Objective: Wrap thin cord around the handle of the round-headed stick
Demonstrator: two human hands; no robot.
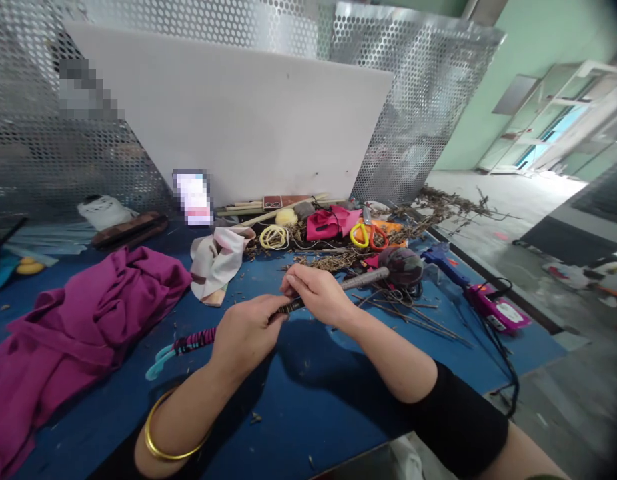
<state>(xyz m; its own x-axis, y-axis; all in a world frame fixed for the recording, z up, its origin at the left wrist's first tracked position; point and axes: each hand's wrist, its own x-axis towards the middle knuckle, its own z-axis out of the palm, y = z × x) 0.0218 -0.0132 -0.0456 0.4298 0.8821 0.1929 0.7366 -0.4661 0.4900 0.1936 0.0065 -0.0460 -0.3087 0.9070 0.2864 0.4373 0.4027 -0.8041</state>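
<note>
My left hand (pixel 245 333) is closed around a stick wrapped in purple and black yarn (pixel 201 339). Pale blue loops stick out of its left end, and a dark stretch shows between my hands. Just over that stretch, my right hand (pixel 321 293) has its fingers pinched together; whatever they hold is hidden. Beyond the right hand, a grey wrapped length (pixel 365 278) runs to a dark round ball (pixel 401 267), perhaps of yarn. I cannot tell whether it is all one piece.
Magenta cloth (pixel 103 313) and a pale cloth (pixel 218 263) lie left. Yellow-and-orange scissors (pixel 369 233), light yarn (pixel 274 237) and dry twigs (pixel 423 313) are behind. A blue glue gun (pixel 445 263) and pink device (pixel 501 310) sit right. A white board (pixel 238 120) stands behind.
</note>
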